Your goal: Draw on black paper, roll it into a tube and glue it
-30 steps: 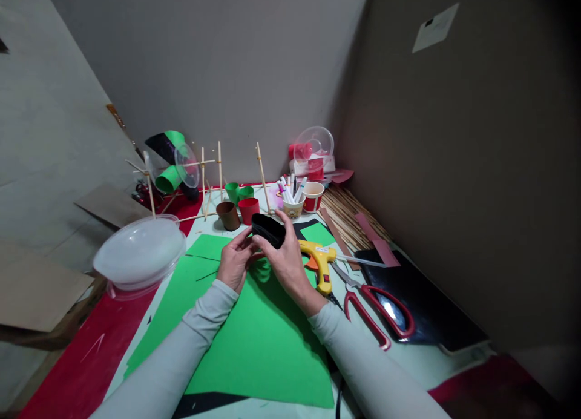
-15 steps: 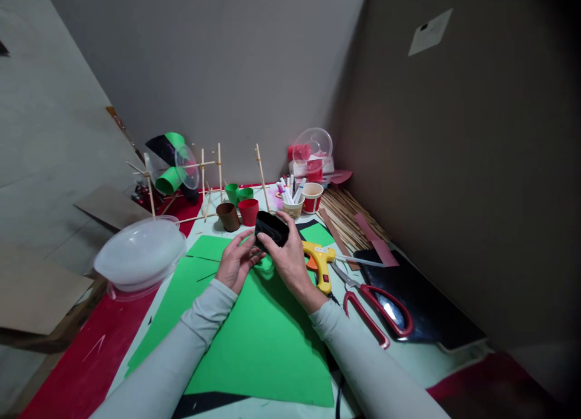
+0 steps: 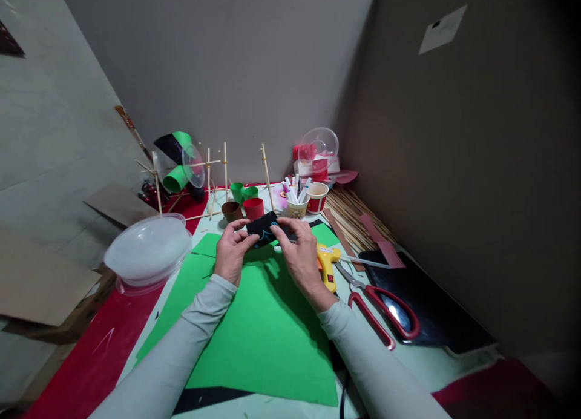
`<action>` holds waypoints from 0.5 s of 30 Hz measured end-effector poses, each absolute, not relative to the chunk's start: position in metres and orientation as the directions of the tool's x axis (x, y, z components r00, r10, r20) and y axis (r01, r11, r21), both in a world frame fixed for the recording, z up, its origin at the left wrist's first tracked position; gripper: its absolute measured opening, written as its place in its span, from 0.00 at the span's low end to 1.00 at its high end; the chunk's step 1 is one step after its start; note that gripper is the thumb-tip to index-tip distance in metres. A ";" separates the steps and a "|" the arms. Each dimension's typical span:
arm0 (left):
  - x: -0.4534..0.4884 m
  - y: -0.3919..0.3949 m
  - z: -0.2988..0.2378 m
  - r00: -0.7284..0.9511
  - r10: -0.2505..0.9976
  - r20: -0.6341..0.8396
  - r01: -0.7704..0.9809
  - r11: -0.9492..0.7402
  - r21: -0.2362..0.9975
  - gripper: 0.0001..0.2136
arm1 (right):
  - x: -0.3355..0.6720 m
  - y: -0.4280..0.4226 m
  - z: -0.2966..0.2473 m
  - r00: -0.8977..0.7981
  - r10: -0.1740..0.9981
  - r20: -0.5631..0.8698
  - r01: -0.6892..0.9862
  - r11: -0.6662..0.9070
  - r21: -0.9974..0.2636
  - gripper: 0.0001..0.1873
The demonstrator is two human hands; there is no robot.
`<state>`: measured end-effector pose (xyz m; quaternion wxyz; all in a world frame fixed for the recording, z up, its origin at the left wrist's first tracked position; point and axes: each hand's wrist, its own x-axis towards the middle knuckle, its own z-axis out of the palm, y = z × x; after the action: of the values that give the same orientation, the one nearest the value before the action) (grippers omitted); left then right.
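Both my hands hold a small black paper piece [image 3: 262, 227] with a blue mark on it, above a large green sheet [image 3: 258, 328]. My left hand [image 3: 230, 250] pinches its left end with fingers closed. Its right end sits between the closed fingertips of my right hand [image 3: 300, 254]. Just beyond the piece stand a brown cup [image 3: 232, 211] and a red cup [image 3: 253, 207].
A yellow glue gun [image 3: 327, 265] and red scissors [image 3: 381, 310] lie right of my right hand. A clear plastic bowl [image 3: 147, 251] sits at the left. Behind are a stick frame [image 3: 213, 177], green cups [image 3: 242, 192], a cup of markers [image 3: 297, 202] and a bundle of sticks [image 3: 351, 216].
The black piece was a rolled loop in my right hand; now it is flatter and held by both hands. My hands moved slightly away from me.
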<state>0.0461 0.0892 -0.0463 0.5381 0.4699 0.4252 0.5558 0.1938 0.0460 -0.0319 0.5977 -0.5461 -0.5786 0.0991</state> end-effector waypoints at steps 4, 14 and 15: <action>0.045 0.090 -0.046 0.001 0.997 0.077 -0.145 -0.076 0.987 0.18 | 0.194 0.049 -0.039 0.238 0.775 0.586 0.555 0.386 -0.736 0.13; 0.042 0.094 -0.057 0.021 0.999 -0.024 -0.128 0.027 0.991 0.18 | 0.193 0.054 -0.048 0.247 0.833 0.495 0.468 0.345 -0.814 0.15; 0.041 0.093 -0.057 0.033 0.999 -0.038 -0.138 0.042 0.990 0.18 | 0.193 0.054 -0.049 0.251 0.845 0.471 0.447 0.331 -0.831 0.14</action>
<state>0.0414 0.0934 -0.0567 0.5508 0.4615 0.4664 0.5159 0.1925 0.0544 -0.0489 0.5673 -0.5512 -0.5861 0.1756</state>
